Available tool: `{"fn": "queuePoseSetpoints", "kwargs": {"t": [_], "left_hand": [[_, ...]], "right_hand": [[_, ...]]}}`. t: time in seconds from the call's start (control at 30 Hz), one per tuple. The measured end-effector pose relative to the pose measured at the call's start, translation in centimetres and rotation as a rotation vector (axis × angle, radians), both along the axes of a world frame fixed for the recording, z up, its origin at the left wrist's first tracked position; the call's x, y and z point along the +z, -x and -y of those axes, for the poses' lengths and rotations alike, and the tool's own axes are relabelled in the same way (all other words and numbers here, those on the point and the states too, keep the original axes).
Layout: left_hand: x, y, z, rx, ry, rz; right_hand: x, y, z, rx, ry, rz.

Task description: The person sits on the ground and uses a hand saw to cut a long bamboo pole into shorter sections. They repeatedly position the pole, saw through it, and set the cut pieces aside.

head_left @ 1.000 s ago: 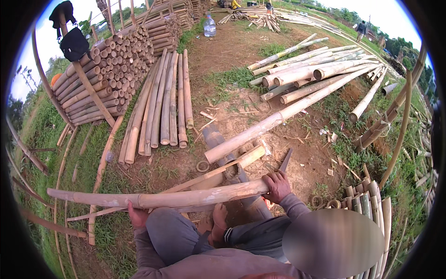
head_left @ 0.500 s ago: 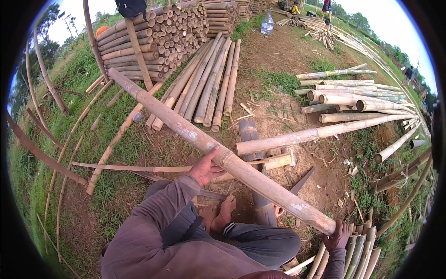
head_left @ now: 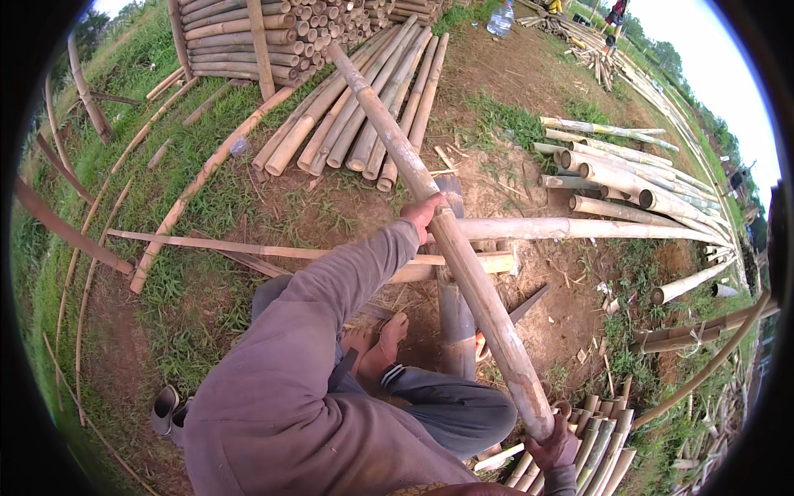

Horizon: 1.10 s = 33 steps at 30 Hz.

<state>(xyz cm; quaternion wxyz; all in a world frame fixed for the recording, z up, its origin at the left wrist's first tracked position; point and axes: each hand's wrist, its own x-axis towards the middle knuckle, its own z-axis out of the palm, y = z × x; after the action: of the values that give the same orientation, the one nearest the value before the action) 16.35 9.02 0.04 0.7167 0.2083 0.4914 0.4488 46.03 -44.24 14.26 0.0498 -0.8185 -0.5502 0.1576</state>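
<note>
A long, pale bamboo pole (head_left: pixel 477 274) slants across in front of me, its far end up by the bamboo pile and its near end low on the right. My left hand (head_left: pixel 423 217) grips it around the middle, the fingers partly hidden behind it. At the near end, my right hand (head_left: pixel 556 446) is closed round the pole. Beneath it a dark, thick bamboo piece (head_left: pixel 456 326) lies on the ground. A saw-like blade (head_left: pixel 529 303) shows beside the pole, with something orange (head_left: pixel 481 345) near it, partly covered.
Cut bamboo poles (head_left: pixel 387 99) lie beyond my left hand, before a tall stack (head_left: pixel 240 37). More poles (head_left: pixel 616 178) lie at the right, and short lengths (head_left: pixel 600 450) by my right hand. A split bamboo strip (head_left: pixel 248 246) lies left. A clear bottle (head_left: pixel 500 21) stands far off.
The bamboo pole has swung clockwise, its far end moving right and its near end shifting left and down. My left hand has moved forward and right with it; both hands keep hold.
</note>
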Motion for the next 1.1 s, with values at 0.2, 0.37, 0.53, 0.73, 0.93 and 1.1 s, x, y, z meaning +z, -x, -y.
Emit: {"fn": "queuePoseSetpoints", "kwargs": {"t": [0.2, 0.37, 0.53, 0.73, 0.93, 1.1], "left_hand": [[4.0, 13.7, -5.3, -0.145, -0.222, -0.393], [8.9, 22.9, 7.0, -0.832, -0.137, -0.61], [10.0, 29.1, 14.5, -0.678, 0.008, -0.443], [2.0, 33.8, 14.5, -0.36, 0.103, -0.147], [-8.9, 40.4, 15.8, -0.189, -0.31, -1.061], [-12.4, 45.5, 14.5, -0.077, -0.348, -1.609]], "right_hand": [[-6.0, 12.9, -14.8, -0.025, 0.078, -1.094], [-9.9, 29.0, -27.2, -0.308, 0.397, -1.938], [-12.8, 43.1, -37.0, -0.231, 0.284, -2.231], [-20.4, 45.7, -40.2, 0.101, 0.129, -1.526], [-24.4, 28.3, -35.8, 0.288, 0.105, -0.948], [-24.0, 18.8, -29.1, 0.255, -0.025, -0.624]]}}
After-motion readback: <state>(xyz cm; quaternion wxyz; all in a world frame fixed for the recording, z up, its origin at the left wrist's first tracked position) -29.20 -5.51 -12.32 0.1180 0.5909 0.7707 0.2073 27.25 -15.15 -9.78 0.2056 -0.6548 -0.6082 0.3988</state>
